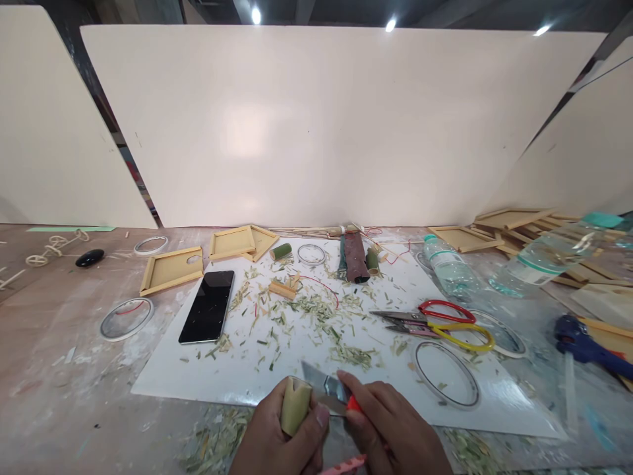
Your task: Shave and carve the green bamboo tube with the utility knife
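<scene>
My left hand (281, 435) is wrapped round a short pale bamboo piece (295, 404) with a notch cut in its top edge. My right hand (395, 429) grips a utility knife (329, 390) with an orange-red handle, and its metal blade lies against the bamboo piece's right side. My left thumb rests by the blade. Both hands are low at the near edge of a white board (475, 412) strewn with green and pale bamboo shavings (321, 310).
On the board lie a black phone (208, 306), scissors with red and yellow handles (440, 322), clear round lids (448, 374), green bamboo pieces (281, 251) and a dark sandpaper roll (355, 257). Wooden trays (171, 269), two water bottles (450, 267) and a blue glue gun (586, 343) lie around it.
</scene>
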Available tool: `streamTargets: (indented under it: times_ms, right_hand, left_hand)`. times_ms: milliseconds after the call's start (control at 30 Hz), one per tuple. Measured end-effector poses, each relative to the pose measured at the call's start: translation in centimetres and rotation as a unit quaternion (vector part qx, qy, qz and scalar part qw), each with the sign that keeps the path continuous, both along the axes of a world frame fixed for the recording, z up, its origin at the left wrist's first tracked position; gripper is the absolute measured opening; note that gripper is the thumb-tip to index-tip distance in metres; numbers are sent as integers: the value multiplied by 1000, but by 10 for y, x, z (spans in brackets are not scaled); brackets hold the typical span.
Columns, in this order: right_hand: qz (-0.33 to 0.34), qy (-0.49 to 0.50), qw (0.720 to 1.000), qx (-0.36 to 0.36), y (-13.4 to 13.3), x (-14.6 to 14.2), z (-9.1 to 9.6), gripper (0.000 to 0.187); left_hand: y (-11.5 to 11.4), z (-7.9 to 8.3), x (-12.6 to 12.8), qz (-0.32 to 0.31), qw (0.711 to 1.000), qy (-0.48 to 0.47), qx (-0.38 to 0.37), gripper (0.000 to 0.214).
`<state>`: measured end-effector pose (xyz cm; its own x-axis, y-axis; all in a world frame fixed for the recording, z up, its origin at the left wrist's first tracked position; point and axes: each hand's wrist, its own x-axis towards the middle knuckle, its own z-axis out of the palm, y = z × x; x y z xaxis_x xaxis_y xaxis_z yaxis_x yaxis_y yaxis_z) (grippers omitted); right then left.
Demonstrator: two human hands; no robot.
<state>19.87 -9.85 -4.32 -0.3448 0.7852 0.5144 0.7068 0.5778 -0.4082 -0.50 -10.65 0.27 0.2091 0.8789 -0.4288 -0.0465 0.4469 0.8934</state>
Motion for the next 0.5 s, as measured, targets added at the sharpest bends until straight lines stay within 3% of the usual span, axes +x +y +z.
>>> streamTargets:
  times_ms: [233,500]
  right_hand:
    - [69,-25,997,36,-1,-6,4,49]
    - [31,-27,998,57,-6,-10,-1,50]
  left_hand:
    - [1,-10,1,-5,989,130,65,22]
    - [1,-9,5,16,974,198,107,13]
